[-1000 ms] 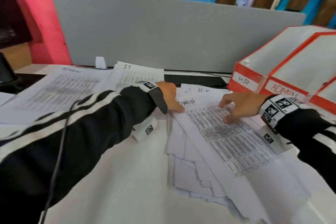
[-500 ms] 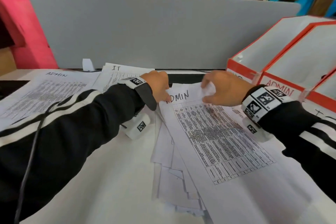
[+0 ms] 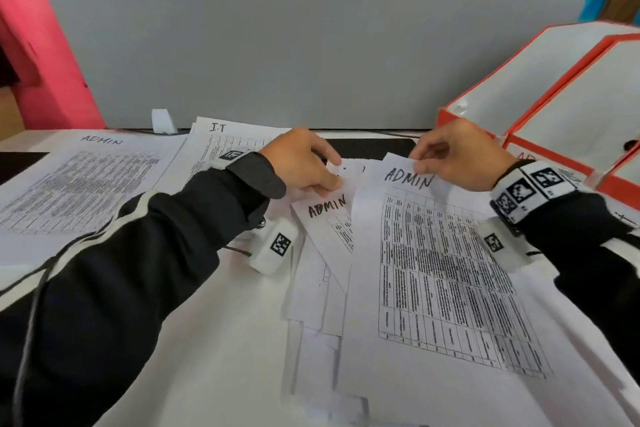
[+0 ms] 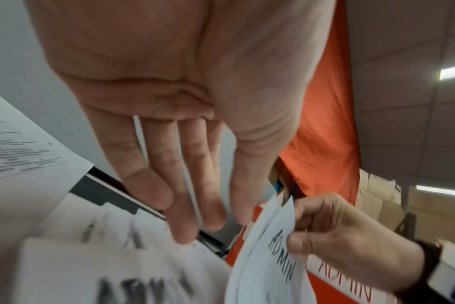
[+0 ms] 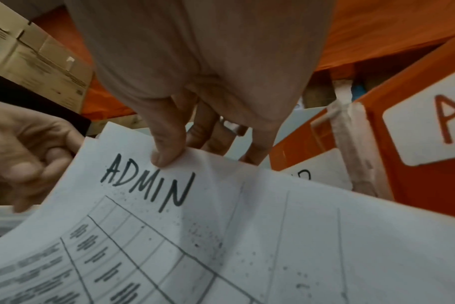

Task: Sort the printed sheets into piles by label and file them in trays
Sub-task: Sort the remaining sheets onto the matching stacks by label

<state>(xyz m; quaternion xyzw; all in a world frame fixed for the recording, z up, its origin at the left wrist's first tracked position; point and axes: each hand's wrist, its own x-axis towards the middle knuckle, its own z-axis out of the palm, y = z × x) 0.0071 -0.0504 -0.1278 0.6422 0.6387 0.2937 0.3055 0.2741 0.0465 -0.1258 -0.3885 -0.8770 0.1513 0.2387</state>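
Observation:
A printed sheet marked ADMIN (image 3: 433,270) tops the loose pile (image 3: 311,305) at centre right. My right hand (image 3: 420,163) pinches its top edge and lifts it, the thumb (image 5: 166,156) pressed beside the lettering. Uncovered just left of it lies a second ADMIN sheet (image 3: 325,215). My left hand (image 3: 330,177) rests on the pile at that sheet's top edge, its fingers (image 4: 185,205) straight and holding nothing. Sorted piles lie at the far left: ADMIN (image 3: 86,180) and IT (image 3: 235,139). Orange-rimmed trays (image 3: 519,87) stand at the right, one of them labelled ADMIN (image 4: 346,286).
A grey divider panel (image 3: 311,55) closes off the back of the desk. A small white block (image 3: 161,120) stands at its foot. A black strip (image 3: 374,146) lies behind the loose pile. Bare white desktop (image 3: 225,340) stretches in front of my left arm.
My right hand went from lying flat on the top ADMIN sheet to pinching its top edge and raising it. A second ADMIN sheet now shows beneath. My left hand stayed on the pile.

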